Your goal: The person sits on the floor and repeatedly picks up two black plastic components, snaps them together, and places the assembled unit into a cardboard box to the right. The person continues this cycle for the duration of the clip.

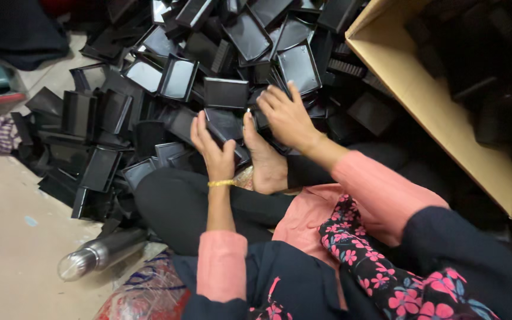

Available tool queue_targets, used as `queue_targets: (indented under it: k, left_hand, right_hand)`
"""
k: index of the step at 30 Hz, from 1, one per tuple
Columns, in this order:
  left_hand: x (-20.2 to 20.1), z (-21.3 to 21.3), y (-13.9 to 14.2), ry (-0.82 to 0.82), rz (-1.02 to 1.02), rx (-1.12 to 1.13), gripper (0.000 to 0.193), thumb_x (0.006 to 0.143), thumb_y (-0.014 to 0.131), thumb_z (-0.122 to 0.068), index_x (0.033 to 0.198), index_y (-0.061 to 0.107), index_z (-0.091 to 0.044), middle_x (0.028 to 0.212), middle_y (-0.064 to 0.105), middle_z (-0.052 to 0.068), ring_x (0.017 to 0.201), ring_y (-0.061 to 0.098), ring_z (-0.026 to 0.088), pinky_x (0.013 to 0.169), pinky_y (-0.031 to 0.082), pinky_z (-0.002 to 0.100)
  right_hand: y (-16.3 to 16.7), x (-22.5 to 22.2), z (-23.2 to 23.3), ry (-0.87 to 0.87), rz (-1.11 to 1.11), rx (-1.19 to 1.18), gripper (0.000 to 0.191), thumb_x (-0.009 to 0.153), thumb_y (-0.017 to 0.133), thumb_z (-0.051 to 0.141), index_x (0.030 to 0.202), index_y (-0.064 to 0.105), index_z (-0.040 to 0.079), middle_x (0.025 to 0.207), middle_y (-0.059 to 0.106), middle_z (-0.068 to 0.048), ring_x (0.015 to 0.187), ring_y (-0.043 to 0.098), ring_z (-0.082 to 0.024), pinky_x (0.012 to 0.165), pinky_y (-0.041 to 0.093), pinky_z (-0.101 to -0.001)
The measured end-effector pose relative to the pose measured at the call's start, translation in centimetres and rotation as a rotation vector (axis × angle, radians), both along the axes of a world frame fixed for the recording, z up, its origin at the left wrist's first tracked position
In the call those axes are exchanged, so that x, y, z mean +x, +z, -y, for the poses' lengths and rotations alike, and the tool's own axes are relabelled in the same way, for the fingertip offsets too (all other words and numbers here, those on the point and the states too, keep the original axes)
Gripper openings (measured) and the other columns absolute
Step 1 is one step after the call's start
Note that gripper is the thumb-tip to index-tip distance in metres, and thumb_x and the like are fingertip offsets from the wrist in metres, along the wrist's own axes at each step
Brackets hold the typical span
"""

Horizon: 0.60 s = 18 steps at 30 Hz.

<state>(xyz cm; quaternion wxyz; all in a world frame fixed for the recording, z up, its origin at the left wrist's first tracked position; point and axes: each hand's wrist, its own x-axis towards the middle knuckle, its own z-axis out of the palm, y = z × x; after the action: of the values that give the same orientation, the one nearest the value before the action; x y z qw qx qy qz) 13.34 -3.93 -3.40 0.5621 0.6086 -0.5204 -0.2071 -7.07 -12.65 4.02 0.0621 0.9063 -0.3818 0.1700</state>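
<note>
floor (7,237): pale beige, bare | cardboard box (445,118): right | light: dim, even

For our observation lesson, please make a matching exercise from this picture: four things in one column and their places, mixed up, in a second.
Things:
1. cardboard box
2. metal bottle
3. bangle
4. black trays

Places:
A. on the left wrist
B. lying on the floor, lower left
C. upper right, open
D. heaped in front of the person

Pairs: 1-C, 2-B, 3-A, 4-D
</note>
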Motion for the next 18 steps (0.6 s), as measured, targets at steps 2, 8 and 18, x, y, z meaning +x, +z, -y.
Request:
queue_targets:
  k: [2, 8, 18]
  left_hand:
    - [0.2, -0.4, -1.0, -0.106, -0.808, -0.095, 0.060, 0.088, 0.063, -0.019, 0.144, 0.045, -0.009, 0.153, 0.038, 0.022, 0.144, 0.039, 0.034, 0.116, 0.039, 0.054]
    - [-3.2, 0.6, -2.7, -0.377, -1.538, -0.250, 0.033, 0.117, 0.046, -0.034, 0.125, 0.052, -0.003, 0.152, 0.048, 0.023, 0.142, 0.051, 0.036, 0.122, 0.039, 0.054]
    - [-7.6, -0.9, 2.4, -0.345, -0.947, -0.101, 0.058, 0.109, 0.046, -0.029, 0.157, 0.030, 0.000, 0.159, 0.039, 0.022, 0.147, 0.043, 0.029, 0.124, 0.030, 0.040]
  right_hand:
    - [-1.1, 0.7, 1.6, -0.100, -0.254, -0.119, 0.031, 0.085, 0.072, 0.015, 0.113, 0.070, 0.003, 0.127, 0.068, -0.010, 0.138, 0.053, -0.025, 0.114, 0.028, -0.0630]
    - [1.0, -3.6, -3.2, -0.122, 0.274, 0.191, 0.039, 0.083, 0.080, 0.022, 0.117, 0.066, 0.007, 0.126, 0.067, -0.009, 0.136, 0.053, -0.030, 0.118, 0.025, -0.0673]
    - [2.4, -0.9, -8.7, -0.245, 0.935, 1.095, 0.055, 0.085, 0.079, 0.021, 0.131, 0.052, 0.010, 0.129, 0.064, -0.006, 0.122, 0.060, -0.014, 0.093, 0.053, -0.0311]
